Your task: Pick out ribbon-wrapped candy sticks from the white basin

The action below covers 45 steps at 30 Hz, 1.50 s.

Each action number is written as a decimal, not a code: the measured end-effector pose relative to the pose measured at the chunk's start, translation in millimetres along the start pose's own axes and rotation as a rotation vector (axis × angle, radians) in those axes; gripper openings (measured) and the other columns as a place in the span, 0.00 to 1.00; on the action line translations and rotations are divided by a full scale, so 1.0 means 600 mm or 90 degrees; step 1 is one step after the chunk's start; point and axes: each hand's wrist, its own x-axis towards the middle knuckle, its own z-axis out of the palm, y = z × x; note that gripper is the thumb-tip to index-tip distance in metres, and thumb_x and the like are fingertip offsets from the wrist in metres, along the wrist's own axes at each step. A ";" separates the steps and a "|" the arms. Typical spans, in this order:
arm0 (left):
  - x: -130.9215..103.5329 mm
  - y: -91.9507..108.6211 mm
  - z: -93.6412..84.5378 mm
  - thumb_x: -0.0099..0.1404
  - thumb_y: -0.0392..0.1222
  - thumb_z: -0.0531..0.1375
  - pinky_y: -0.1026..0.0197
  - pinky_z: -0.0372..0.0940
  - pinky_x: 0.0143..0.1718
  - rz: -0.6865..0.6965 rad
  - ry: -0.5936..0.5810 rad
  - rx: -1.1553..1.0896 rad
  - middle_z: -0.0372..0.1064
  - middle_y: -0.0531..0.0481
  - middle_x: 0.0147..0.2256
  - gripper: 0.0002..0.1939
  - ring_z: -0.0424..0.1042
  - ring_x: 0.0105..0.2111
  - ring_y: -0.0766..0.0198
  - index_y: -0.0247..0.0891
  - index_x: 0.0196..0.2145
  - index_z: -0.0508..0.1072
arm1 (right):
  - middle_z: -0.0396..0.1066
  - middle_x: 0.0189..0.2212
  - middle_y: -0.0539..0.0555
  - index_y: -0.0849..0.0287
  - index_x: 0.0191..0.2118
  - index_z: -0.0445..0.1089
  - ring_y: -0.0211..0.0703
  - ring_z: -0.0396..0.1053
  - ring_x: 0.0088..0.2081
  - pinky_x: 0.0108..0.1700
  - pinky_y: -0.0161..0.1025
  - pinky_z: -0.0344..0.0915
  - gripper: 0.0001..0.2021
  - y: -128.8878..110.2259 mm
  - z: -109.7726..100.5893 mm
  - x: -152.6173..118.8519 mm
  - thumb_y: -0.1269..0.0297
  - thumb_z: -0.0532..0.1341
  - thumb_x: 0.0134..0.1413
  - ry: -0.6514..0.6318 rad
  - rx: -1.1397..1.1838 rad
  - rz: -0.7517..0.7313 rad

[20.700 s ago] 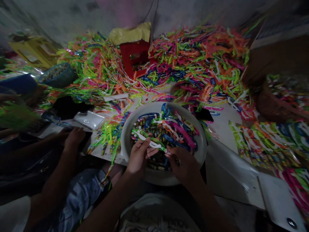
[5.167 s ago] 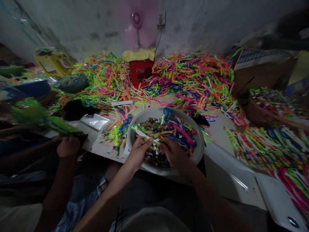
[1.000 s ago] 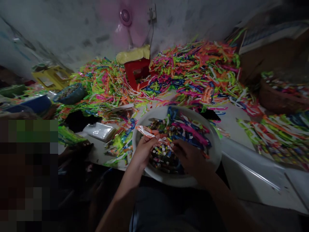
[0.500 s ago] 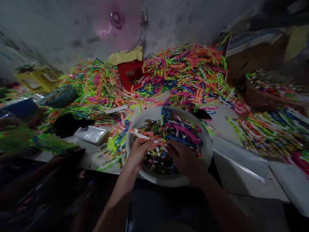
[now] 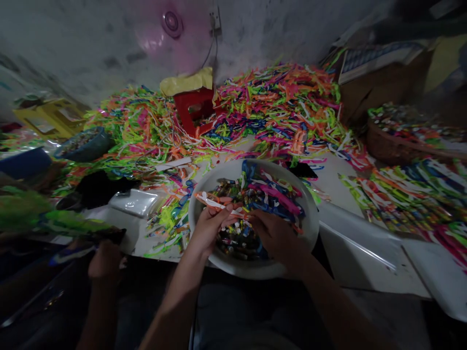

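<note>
Over a large white basin [image 5: 312, 228], my left hand [image 5: 211, 224] holds an orange and white strip [image 5: 215, 203] between thumb and fingers. My right hand [image 5: 272, 231] pinches at the strip's right end, where a small yellowish piece shows; the fingertips hide the details. Inside the basin, many small multicoloured pieces [image 5: 237, 243] lie below my hands. Blue and pink strips [image 5: 277, 197] are heaped at its right side.
Heaps of bright strips [image 5: 277, 107] cover the table's back around a red stool [image 5: 195, 112]. Clear plastic film [image 5: 361, 238] and laid-out strips [image 5: 404, 194] lie right. A co-worker's hand [image 5: 105, 260] is at left, near green strips and a plastic packet [image 5: 134, 201].
The view has shifted slightly. My hands stay almost in place on the strip. At left, the co-worker's hand has come into clearer view and the green strips there have moved.
</note>
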 end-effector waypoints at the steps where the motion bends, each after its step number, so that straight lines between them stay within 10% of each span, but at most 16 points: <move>1: 0.001 -0.001 0.000 0.54 0.40 0.65 0.65 0.71 0.36 -0.002 0.001 -0.003 0.76 0.44 0.38 0.18 0.76 0.37 0.59 0.35 0.43 0.71 | 0.72 0.34 0.53 0.57 0.40 0.67 0.42 0.69 0.35 0.35 0.35 0.58 0.12 0.001 0.001 0.001 0.60 0.48 0.64 0.003 0.006 0.007; 11: -0.002 0.000 0.005 0.53 0.40 0.66 0.64 0.71 0.38 -0.021 0.015 -0.007 0.76 0.46 0.36 0.20 0.76 0.33 0.62 0.34 0.44 0.70 | 0.68 0.35 0.54 0.59 0.40 0.62 0.41 0.65 0.36 0.38 0.37 0.58 0.11 -0.003 0.003 0.005 0.61 0.47 0.64 -0.090 0.104 0.027; 37: -0.001 -0.001 0.000 0.53 0.40 0.66 0.61 0.72 0.37 -0.014 0.019 -0.005 0.76 0.46 0.35 0.19 0.76 0.32 0.62 0.35 0.43 0.71 | 0.66 0.32 0.54 0.60 0.37 0.60 0.41 0.64 0.33 0.35 0.36 0.56 0.05 -0.005 0.002 0.004 0.68 0.49 0.62 0.024 0.004 -0.014; 45: -0.007 0.003 0.002 0.53 0.43 0.65 0.59 0.67 0.40 0.036 -0.039 0.064 0.76 0.49 0.32 0.12 0.73 0.37 0.58 0.37 0.35 0.76 | 0.69 0.35 0.51 0.58 0.42 0.64 0.39 0.67 0.35 0.36 0.34 0.61 0.08 0.012 -0.006 0.005 0.61 0.54 0.59 -0.122 0.239 0.050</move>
